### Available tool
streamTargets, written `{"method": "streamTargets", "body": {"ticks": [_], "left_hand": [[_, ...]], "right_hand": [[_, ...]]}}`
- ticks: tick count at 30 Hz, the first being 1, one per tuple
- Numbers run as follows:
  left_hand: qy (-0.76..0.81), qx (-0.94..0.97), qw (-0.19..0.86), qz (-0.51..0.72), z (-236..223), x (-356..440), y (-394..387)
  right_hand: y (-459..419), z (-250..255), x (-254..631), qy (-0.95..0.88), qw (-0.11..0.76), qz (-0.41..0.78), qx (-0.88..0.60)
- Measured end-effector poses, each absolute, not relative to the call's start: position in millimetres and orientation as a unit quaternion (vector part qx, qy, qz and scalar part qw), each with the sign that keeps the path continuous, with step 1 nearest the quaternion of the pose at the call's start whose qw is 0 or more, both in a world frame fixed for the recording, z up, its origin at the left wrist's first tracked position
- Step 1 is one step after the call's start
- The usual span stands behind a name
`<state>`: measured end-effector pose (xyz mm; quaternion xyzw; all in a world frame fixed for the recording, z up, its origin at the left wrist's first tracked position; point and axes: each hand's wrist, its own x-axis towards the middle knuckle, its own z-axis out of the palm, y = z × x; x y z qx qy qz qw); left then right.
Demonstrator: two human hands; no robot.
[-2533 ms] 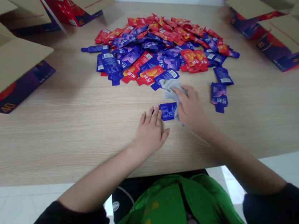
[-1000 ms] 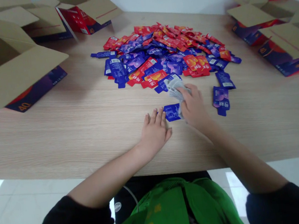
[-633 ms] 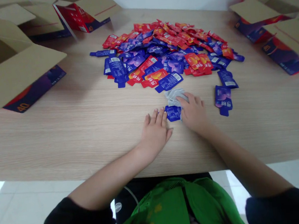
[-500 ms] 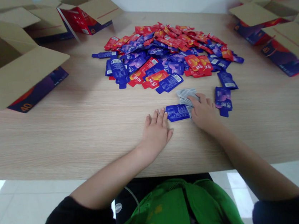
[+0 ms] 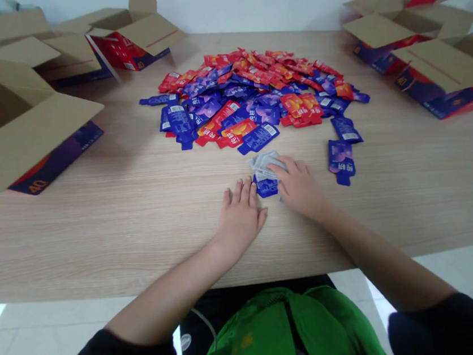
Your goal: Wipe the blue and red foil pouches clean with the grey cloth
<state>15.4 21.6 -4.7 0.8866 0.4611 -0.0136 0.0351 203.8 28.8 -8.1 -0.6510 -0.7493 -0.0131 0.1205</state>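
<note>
A blue sachet (image 5: 266,187) lies flat on the wooden table (image 5: 138,211) in front of me. My left hand (image 5: 240,217) rests on the tabletop, fingers stretched, their tips at the sachet's left end. On the sachet's right side, my right hand (image 5: 300,187) grips a crumpled pale grey-blue cloth (image 5: 266,164) and presses it over the sachet's upper and right part. Beyond the hands spreads a heap of red and blue sachets (image 5: 248,93). Two more blue sachets lie right of my right hand, the nearer one (image 5: 341,159) face up.
Open cardboard boxes stand on both sides: a large one (image 5: 58,155) at the left, more behind it (image 5: 147,36), and two at the right (image 5: 443,85). A pale wall (image 5: 263,3) closes the table's far side.
My right hand has slid the cloth leftward across the blue sachet, covering more of it. My left hand stays at the sachet's left end. The view has shifted slightly.
</note>
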Motion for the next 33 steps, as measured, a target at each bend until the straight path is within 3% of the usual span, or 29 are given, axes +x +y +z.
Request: {"method": "streamTargets", "body": {"ticks": [8,16,26,33], "left_hand": [[0.452,0.89,0.012,0.051,-10,13,17],[0.385,0.918,0.04,0.085,-26,29,50],[0.474,0.876,0.024,0.088,-22,67,173],[0.479,0.87,0.013,0.114,-25,77,176]], "right_hand": [[-3,-23,273,-0.673,0.271,0.014,-0.689],[26,-25,245,-0.694,0.152,-0.05,-0.702],[154,-14,229,-0.647,0.186,-0.059,-0.737],[115,-4,282,-0.661,0.218,-0.048,-0.717]]}}
